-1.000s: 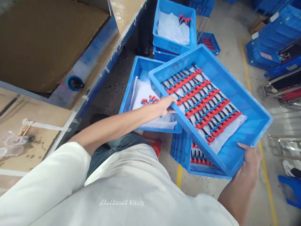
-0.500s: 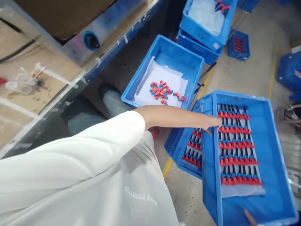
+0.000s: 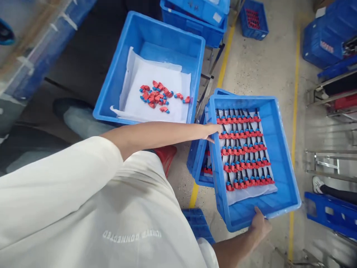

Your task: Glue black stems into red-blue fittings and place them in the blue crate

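Head view: left hand (image 3: 213, 131) and right hand (image 3: 260, 224), partly curled, grip a blue crate (image 3: 282, 163).

A rectangular blue crate (image 3: 280, 156), open at the top, is held up right of centre in the view, gripped at its left wall and near rim. Its long sides run away from the wearer, turned at a slight slant. Inside, small parts (image 3: 244, 150) coloured red, blue and black lie in five rows from left to right. Each has a red end towards the wearer, a blue middle, and a thin black end pointing away. They sit close together on a white sheet (image 3: 251, 192), which reaches past the nearest row; blue floor shows along the right side.
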`<state>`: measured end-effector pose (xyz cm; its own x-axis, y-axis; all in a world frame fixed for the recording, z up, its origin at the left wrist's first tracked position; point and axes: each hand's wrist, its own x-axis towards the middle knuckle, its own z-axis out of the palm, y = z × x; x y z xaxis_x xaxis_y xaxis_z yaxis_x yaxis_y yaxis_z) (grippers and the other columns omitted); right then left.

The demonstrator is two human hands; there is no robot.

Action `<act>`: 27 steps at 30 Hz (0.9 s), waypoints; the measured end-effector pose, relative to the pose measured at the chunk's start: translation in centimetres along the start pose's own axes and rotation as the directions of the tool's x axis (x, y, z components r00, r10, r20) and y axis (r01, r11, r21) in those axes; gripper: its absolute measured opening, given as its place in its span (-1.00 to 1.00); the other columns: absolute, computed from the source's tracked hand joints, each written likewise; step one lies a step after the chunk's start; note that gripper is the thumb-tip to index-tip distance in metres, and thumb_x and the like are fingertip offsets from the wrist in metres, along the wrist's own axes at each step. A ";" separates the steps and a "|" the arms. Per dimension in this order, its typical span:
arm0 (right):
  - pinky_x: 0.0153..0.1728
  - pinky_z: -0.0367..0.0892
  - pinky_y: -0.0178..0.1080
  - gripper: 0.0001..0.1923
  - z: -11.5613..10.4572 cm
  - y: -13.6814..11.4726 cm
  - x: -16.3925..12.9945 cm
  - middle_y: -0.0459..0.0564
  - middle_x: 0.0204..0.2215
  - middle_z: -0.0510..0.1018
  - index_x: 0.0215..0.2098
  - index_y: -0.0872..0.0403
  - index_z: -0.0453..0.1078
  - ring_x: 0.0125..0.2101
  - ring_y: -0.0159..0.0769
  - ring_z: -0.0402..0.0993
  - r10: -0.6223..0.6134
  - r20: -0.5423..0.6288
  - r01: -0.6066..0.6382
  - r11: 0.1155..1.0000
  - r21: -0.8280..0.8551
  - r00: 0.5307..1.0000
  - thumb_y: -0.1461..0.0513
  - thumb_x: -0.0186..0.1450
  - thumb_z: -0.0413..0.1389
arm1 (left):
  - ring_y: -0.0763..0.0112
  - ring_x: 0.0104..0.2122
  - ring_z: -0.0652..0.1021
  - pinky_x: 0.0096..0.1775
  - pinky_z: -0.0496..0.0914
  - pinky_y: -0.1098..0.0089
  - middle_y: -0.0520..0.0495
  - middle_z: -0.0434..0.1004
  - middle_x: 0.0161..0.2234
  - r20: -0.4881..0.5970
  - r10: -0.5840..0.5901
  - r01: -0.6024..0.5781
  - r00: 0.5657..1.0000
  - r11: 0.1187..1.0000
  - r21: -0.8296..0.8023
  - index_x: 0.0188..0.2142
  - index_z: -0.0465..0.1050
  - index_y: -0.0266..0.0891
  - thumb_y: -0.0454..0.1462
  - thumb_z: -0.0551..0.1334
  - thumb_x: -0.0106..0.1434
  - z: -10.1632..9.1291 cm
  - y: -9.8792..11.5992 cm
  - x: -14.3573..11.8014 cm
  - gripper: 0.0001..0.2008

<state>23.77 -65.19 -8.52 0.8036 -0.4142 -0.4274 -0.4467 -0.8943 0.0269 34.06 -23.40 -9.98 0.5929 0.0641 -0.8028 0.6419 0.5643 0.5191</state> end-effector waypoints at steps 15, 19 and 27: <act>-0.03 0.36 -0.06 -0.62 -0.1 -9.0 11.3 0.07 -0.40 0.52 -0.32 0.06 0.56 -0.12 -0.01 0.46 -0.530 -0.170 0.543 0.839 0.039 0.831 -0.02 0.02 0.28 | 0.35 -0.25 0.57 -0.19 0.57 0.33 -0.12 0.55 -0.31 0.067 0.048 -0.068 0.997 0.939 0.336 -0.37 0.41 -0.30 -0.33 0.33 0.16 -2.7 -0.7 -6.1 -0.89; 0.04 0.32 -0.07 -0.62 1.2 -7.9 11.3 0.05 -0.47 0.51 -0.33 0.04 0.55 0.00 0.01 0.39 -0.552 -0.152 0.566 0.820 0.078 0.820 -0.05 0.02 0.28 | 0.35 -0.27 0.57 -0.25 0.56 0.36 -0.08 0.54 -0.36 0.173 0.092 -0.172 0.981 0.828 0.534 -0.36 0.42 -0.28 -0.32 0.34 0.15 -3.6 -1.8 -8.1 -0.88; -0.15 0.38 -0.09 -0.70 0.8 -7.4 11.5 -0.05 -0.63 0.47 -0.50 -0.02 0.48 -0.33 -0.09 0.47 -0.527 -0.137 0.543 0.824 0.162 0.839 -0.05 -0.02 0.29 | 0.39 -0.30 0.57 -0.31 0.52 0.45 -0.06 0.53 -0.38 0.286 0.030 -0.208 0.958 0.760 0.616 -0.36 0.44 -0.28 -0.30 0.29 0.21 -5.0 -2.1 -8.7 -0.92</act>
<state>36.03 -63.24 -14.32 0.9633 0.1001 -0.2489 0.0049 -0.9342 -0.3568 25.18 -21.01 -5.55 0.7264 -0.1570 -0.6691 0.6639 -0.0917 0.7422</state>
